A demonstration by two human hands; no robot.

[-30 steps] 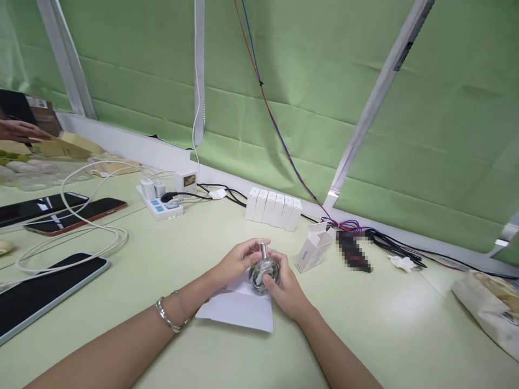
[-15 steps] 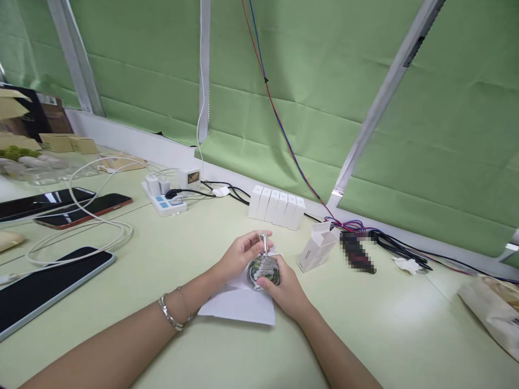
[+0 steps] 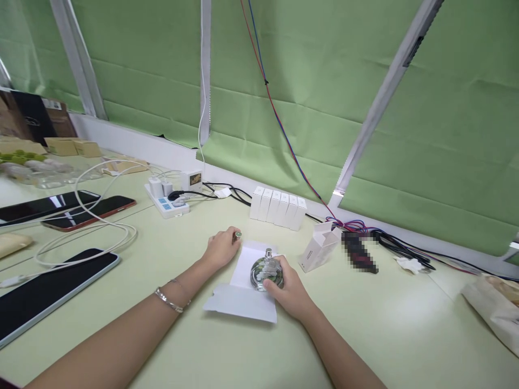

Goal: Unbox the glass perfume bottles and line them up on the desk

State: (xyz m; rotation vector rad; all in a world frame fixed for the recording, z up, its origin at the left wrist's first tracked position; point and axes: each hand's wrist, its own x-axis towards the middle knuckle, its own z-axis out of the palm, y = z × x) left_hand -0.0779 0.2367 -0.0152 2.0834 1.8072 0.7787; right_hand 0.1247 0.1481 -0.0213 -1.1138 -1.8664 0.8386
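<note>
My right hand [image 3: 290,289] grips a round, clear glass perfume bottle [image 3: 263,274] by its right side, thumb across the front. Green and white patterns show in the glass, and its silver spray neck [image 3: 268,253] stands uncovered at the top. To the left, low over the table, my left hand [image 3: 221,249] is closed on the bottle cap [image 3: 238,235]; only the cap's round greenish end pokes out past the fingers. Below the bottle lies an unfolded white paper sheet [image 3: 247,309]. Right of it stands a white carton [image 3: 318,249] with its top flaps up.
Several small white boxes [image 3: 278,209] line the back of the table [image 3: 194,340]. A power strip [image 3: 174,208] with plugs sits left of them. Phones [image 3: 60,292] and looped white cable [image 3: 135,232] lie at left; cables [image 3: 399,248] and a cloth bag [image 3: 492,313] at right.
My left hand has pulled the cap off the bottle and moved left with it, baring the spray neck. My right hand still holds the bottle in nearly the same place.
</note>
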